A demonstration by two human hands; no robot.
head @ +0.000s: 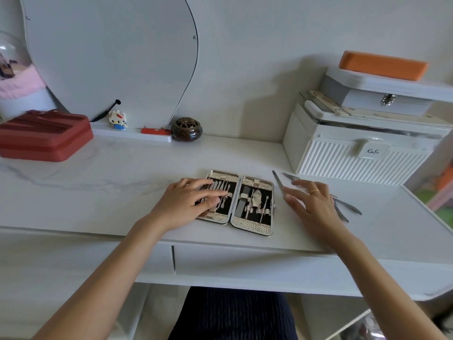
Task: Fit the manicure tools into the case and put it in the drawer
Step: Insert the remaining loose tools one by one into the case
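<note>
Case lies open flat on the worktop, both halves up, tools strapped in each half. Left hand: grip spread, fingers straight, resting on the case's left half over its tools. Right hand: just right of the case, fingers extended; a file sticks out up-left from its thumb side, but I cannot tell whether the grip pinches it. 2 loose tools lie on the worktop under and right of this hand. Drawer sits closed, below both hands.

left hand flat, right hand spread
</note>
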